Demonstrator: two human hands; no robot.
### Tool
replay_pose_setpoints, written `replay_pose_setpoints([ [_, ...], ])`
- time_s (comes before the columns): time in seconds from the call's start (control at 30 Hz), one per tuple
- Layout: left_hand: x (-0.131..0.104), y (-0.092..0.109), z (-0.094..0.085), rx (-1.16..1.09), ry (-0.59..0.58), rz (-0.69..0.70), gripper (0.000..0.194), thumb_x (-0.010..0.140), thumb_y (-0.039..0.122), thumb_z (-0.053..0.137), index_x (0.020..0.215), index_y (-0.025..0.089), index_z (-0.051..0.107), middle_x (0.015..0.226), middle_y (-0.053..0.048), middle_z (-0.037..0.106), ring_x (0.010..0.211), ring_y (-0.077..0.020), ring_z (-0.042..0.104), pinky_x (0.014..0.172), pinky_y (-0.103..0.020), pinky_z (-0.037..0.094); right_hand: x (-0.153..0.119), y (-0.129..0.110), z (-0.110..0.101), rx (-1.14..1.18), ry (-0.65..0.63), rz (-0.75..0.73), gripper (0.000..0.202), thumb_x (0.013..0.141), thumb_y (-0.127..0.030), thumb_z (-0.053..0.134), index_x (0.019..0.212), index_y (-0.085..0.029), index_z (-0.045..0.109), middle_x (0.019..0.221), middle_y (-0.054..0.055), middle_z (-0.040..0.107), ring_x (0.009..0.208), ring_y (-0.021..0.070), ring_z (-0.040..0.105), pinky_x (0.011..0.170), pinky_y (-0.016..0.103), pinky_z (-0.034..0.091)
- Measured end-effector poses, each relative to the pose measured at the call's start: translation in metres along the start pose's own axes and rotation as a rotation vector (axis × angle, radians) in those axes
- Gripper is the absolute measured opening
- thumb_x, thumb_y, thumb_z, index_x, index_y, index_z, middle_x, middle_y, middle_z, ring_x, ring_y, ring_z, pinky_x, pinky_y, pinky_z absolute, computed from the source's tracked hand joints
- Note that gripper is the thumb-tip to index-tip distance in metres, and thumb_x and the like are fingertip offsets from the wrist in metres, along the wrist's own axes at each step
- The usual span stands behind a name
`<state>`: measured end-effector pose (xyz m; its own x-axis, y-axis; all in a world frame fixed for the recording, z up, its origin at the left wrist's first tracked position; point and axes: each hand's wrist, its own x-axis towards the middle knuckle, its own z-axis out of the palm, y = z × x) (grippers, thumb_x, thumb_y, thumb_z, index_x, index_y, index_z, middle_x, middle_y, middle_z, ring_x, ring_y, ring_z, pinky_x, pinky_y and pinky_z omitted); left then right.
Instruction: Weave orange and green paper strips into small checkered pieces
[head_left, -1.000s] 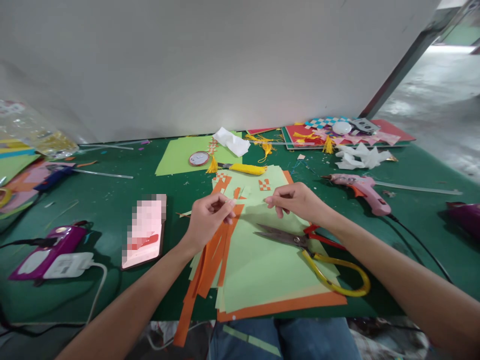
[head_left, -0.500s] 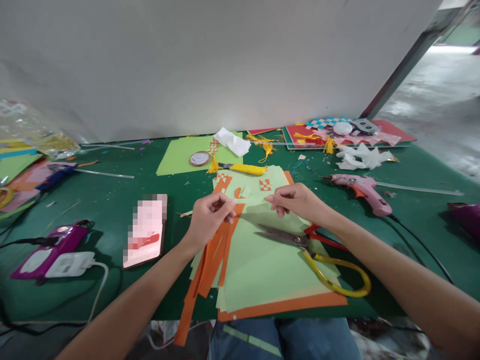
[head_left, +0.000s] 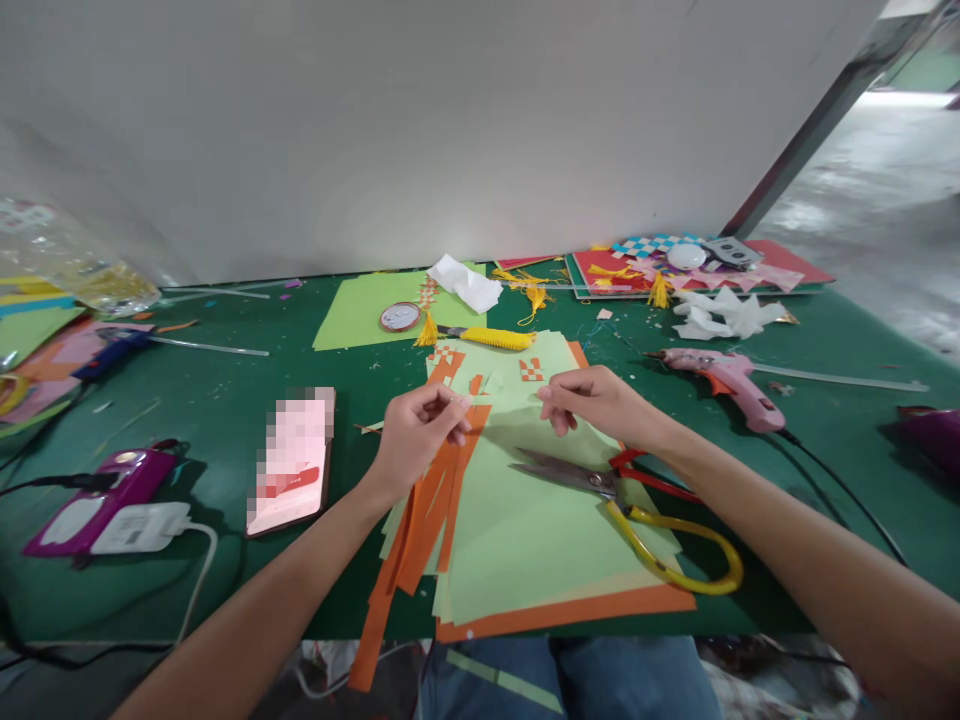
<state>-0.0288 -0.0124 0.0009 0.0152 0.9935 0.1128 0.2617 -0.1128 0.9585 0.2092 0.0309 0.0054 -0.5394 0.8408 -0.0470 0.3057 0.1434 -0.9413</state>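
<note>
My left hand (head_left: 427,430) is closed in a pinch, with a thin pale green paper strip (head_left: 481,400) poking out from its fingertips. Opposite it, my right hand (head_left: 589,398) pinches too, over the sheets; what sits between its fingertips is too small to make out. Beneath both hands lies a stack of light green paper (head_left: 540,540) on orange sheets (head_left: 600,608). Orange paper strips (head_left: 431,530) lie under my left wrist. Large scissors (head_left: 600,482) with red and yellow handles rest, slightly open, below my right hand. A small woven orange-and-white paper piece (head_left: 531,370) lies just beyond.
Behind the stack lie a yellow box cutter (head_left: 499,339), a round tin (head_left: 400,317) and crumpled white tissue (head_left: 465,284). On the right is a pink glue gun (head_left: 724,382) with its cord. A phone (head_left: 292,465) and a purple power strip (head_left: 112,500) lie left.
My right hand has shifted very slightly to the right, away from the left hand. Everything else stays in place.
</note>
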Motion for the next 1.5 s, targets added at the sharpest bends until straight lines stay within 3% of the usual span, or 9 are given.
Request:
replay_pose_setpoints([
  [0.4, 0.0002, 0.0018, 0.0002, -0.013, 0.008, -0.004, 0.023, 0.083, 0.022, 0.06, 0.061, 0.016, 0.057, 0.055, 0.003, 0.062, 0.045, -0.0046, 0.056, 0.045, -0.013, 0.044, -0.0006, 0.0006, -0.001, 0.091, -0.015, -0.049, 0.035, 0.091, -0.035, 0.049, 0.065, -0.016, 0.061, 0.058, 0.002, 0.061, 0.055, 0.0115, 0.054, 0.056, 0.025, 0.042],
  [0.63, 0.0005, 0.0024, 0.001, 0.0, 0.012, -0.014, 0.022, 0.083, 0.023, 0.06, 0.062, 0.016, 0.057, 0.055, 0.003, 0.062, 0.044, -0.005, 0.056, 0.039, -0.013, 0.039, -0.0018, -0.0005, -0.0014, -0.03, 0.026, -0.109, 0.037, 0.091, -0.036, 0.048, 0.062, -0.017, 0.059, 0.056, 0.001, 0.058, 0.054, 0.0114, 0.054, 0.057, 0.025, 0.042],
  [0.87, -0.0003, 0.0027, 0.0001, -0.003, 0.019, -0.015, 0.022, 0.083, 0.022, 0.06, 0.061, 0.016, 0.057, 0.055, 0.003, 0.062, 0.044, -0.005, 0.056, 0.04, -0.013, 0.041, 0.0002, 0.004, -0.0009, -0.025, 0.035, -0.102, 0.036, 0.092, -0.038, 0.048, 0.066, -0.016, 0.061, 0.06, 0.002, 0.061, 0.056, 0.0116, 0.053, 0.056, 0.025, 0.041],
  [1.03, -0.0007, 0.0031, 0.0005, 0.006, 0.02, -0.024, 0.023, 0.083, 0.022, 0.06, 0.061, 0.016, 0.058, 0.054, 0.003, 0.062, 0.044, -0.005, 0.055, 0.037, -0.013, 0.038, 0.0009, 0.0037, 0.0002, -0.017, 0.111, -0.093, 0.032, 0.087, -0.039, 0.056, 0.065, -0.016, 0.062, 0.066, 0.003, 0.063, 0.059, 0.0119, 0.054, 0.057, 0.026, 0.041],
  [1.2, -0.0007, 0.0033, 0.0007, 0.007, 0.018, -0.024, 0.023, 0.083, 0.022, 0.059, 0.06, 0.017, 0.057, 0.054, 0.003, 0.062, 0.044, -0.0052, 0.055, 0.039, -0.013, 0.04, 0.0009, 0.0022, 0.0015, -0.006, 0.169, -0.059, 0.023, 0.083, -0.035, 0.06, 0.071, -0.016, 0.064, 0.061, 0.002, 0.061, 0.057, 0.0119, 0.052, 0.056, 0.026, 0.04],
  [1.5, 0.0006, 0.0001, 0.001, -0.004, 0.001, 0.002, 0.021, 0.083, 0.023, 0.061, 0.062, 0.017, 0.058, 0.056, 0.003, 0.062, 0.046, -0.0052, 0.056, 0.047, -0.014, 0.046, 0.0, 0.0044, 0.0009, 0.036, 0.123, -0.099, 0.021, 0.082, -0.03, 0.059, 0.067, -0.016, 0.062, 0.061, 0.001, 0.059, 0.058, 0.0118, 0.051, 0.057, 0.026, 0.04],
])
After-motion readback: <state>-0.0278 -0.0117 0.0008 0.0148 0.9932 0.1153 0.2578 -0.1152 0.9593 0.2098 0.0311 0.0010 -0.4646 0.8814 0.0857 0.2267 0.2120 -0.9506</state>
